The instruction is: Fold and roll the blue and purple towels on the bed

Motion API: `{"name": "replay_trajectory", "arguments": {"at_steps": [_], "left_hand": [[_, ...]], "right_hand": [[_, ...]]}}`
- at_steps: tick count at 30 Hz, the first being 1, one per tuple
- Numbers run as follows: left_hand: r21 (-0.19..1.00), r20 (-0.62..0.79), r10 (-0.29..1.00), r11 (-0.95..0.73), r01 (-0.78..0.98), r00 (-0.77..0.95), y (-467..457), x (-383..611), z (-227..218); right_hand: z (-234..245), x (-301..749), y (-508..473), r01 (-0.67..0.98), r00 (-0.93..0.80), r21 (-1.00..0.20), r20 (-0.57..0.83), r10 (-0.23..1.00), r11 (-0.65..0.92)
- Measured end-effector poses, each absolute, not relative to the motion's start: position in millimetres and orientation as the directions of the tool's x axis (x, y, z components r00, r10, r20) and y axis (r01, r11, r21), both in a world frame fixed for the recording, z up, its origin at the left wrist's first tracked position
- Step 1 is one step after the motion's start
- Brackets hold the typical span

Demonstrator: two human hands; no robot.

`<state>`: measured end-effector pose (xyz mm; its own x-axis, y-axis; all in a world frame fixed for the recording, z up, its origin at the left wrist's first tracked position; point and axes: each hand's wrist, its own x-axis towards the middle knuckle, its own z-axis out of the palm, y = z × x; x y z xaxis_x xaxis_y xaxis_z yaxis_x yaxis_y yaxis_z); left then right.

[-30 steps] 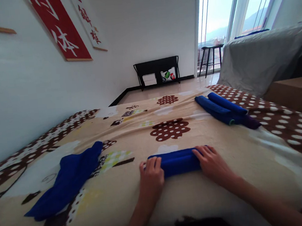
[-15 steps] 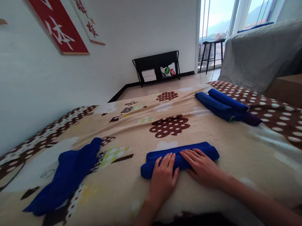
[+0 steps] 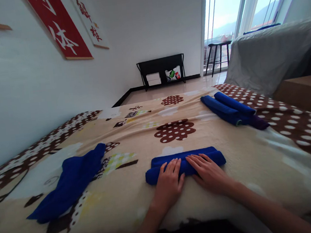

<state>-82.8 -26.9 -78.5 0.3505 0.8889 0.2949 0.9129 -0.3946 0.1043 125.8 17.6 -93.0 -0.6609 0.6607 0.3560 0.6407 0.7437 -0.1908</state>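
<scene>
A blue towel (image 3: pixel 187 157), partly rolled, lies crosswise on the patterned blanket (image 3: pixel 126 212) close in front of me. My left hand (image 3: pixel 170 178) rests on the left part of its near roll, fingers stretched out over the top. Beside it my right hand (image 3: pixel 207 171) lies likewise on the right part, with its fingers extended. Both palms face down and press on the cloth without grasping it. To the left, another blue towel (image 3: pixel 70 184) is spread crumpled on the blanket. Rolled blue towels (image 3: pixel 226 107) lie together at the right, with a dark purple piece (image 3: pixel 257 122) by them.
A black rack (image 3: pixel 162 71) holding white boxes and a bag stands against the far wall. A dark stool (image 3: pixel 218 56) is by the window. At the right stands a piece of furniture under a grey cover (image 3: pixel 270 48). Scrolls (image 3: pixel 63 33) hang on the left wall.
Both hands stay on the rolled towel almost without moving. The view has shifted very slightly, and the towels lie as before.
</scene>
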Motion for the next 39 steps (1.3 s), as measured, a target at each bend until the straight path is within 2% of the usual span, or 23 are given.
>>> {"name": "replay_trajectory", "arguments": {"at_steps": [5,12,14,16,20,23,27,39], "left_hand": [[0.091,0.293,0.888,-0.395,0.914,0.355,-25,-82,-78],[0.019,0.394,0.823,-0.453,0.891,0.41,-37,-94,-77],[0.041,0.364,0.828,-0.472,0.881,0.427,-36,-89,-72],[0.092,0.272,0.857,-0.475,0.875,0.437,-28,-82,-65],[0.178,0.127,0.911,-0.41,0.895,0.392,-5,-91,-55],[0.184,0.104,0.958,-0.283,0.941,0.268,-1,-129,-57],[0.194,0.057,0.988,-0.154,0.969,0.145,-11,-174,-68],[0.224,0.065,0.993,-0.114,0.968,0.102,-16,-172,-71]], "right_hand": [[-92,124,18,0.646,-0.66,-0.189,0.347,0.666,0.739],[-89,142,12,0.62,-0.685,-0.121,0.4,0.609,0.776],[-86,143,11,0.614,-0.69,-0.121,0.397,0.605,0.78],[-83,140,14,0.618,-0.691,-0.151,0.365,0.624,0.772],[-80,146,33,0.683,-0.644,-0.212,0.278,0.713,0.699],[-84,173,47,0.749,-0.58,-0.215,0.245,0.777,0.627],[-91,206,52,0.772,-0.556,-0.219,0.222,0.801,0.597],[-95,204,51,0.778,-0.539,-0.231,0.23,0.81,0.584]]}}
